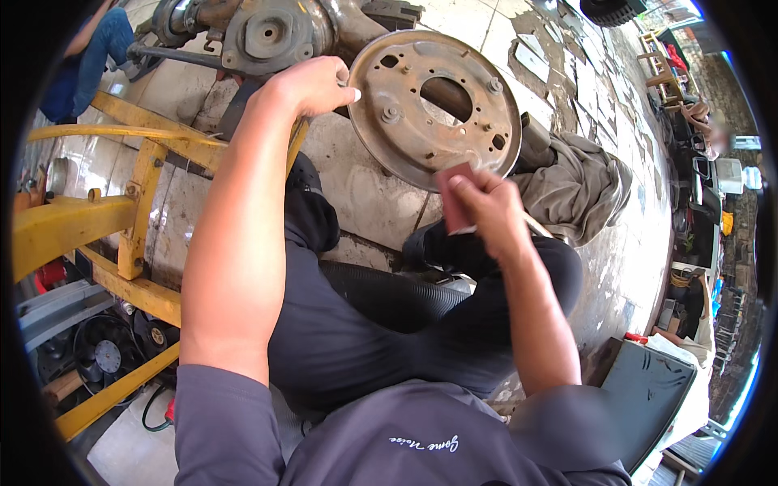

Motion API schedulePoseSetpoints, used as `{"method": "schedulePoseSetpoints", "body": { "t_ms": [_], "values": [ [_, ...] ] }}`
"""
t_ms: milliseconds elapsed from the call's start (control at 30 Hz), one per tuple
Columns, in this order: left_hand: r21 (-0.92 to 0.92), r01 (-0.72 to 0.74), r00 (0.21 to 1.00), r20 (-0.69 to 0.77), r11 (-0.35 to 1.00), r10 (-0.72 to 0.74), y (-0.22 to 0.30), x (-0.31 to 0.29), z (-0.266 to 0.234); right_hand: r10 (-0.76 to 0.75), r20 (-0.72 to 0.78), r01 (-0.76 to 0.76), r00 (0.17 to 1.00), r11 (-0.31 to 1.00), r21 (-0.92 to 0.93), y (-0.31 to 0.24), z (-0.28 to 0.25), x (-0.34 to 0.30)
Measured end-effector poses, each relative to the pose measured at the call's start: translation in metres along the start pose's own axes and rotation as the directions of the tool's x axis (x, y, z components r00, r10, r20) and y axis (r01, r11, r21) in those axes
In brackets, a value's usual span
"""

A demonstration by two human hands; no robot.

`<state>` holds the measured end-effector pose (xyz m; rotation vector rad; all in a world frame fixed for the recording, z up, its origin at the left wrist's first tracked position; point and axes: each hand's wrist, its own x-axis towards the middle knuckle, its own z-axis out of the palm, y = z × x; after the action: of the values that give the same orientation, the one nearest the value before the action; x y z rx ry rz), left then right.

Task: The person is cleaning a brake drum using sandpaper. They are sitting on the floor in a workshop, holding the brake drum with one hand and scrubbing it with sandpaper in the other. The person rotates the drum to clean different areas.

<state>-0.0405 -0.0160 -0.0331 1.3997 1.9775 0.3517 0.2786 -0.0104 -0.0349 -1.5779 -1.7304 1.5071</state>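
A round, rusty brake backing plate (389, 146) stands tilted in front of me, with a large hole at its centre and small studs around it. At its left rim, my left hand (316, 87) is closed, fingers curled on the edge and partly hidden. In my right hand (490, 206) is a folded piece of reddish-brown sandpaper (456, 202), pinched between thumb and fingers. Its upper end lies against or just over the plate's lower rim; I cannot tell if they touch.
Behind the plate lies a greasy axle housing (271, 36). A yellow metal frame (142, 211) stands at my left, with a fan (105, 356) below it. A crumpled grey-brown cloth (579, 186) is right of the plate. Another person's leg (105, 57) shows far left; a grey-blue box (648, 389) sits right.
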Motion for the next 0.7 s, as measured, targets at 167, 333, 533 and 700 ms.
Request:
{"method": "schedulePoseSetpoints", "body": {
  "t_ms": [167,333,533,700],
  "values": [
    [0.001,0.012,1.000,0.009,1.000,-0.012,0.006,-0.002,-0.001,-0.119,-0.004,0.116,0.993,0.968,-0.222,-0.017,-0.034,0.031],
    [0.028,0.000,0.999,0.032,1.000,-0.001,0.008,-0.004,-0.006,-0.329,0.011,0.240,0.944,0.663,-0.709,-0.011,-0.037,0.037],
    [0.022,0.043,0.998,0.034,0.999,-0.044,0.011,-0.007,-0.005,-0.580,0.000,0.397,0.814,0.558,-0.729,-0.027,-0.042,0.026],
    [0.024,0.029,0.998,0.051,0.999,-0.030,0.009,-0.001,-0.002,-0.641,0.262,0.577,0.721,0.346,-0.740,0.006,-0.027,0.024]
  ]
}}
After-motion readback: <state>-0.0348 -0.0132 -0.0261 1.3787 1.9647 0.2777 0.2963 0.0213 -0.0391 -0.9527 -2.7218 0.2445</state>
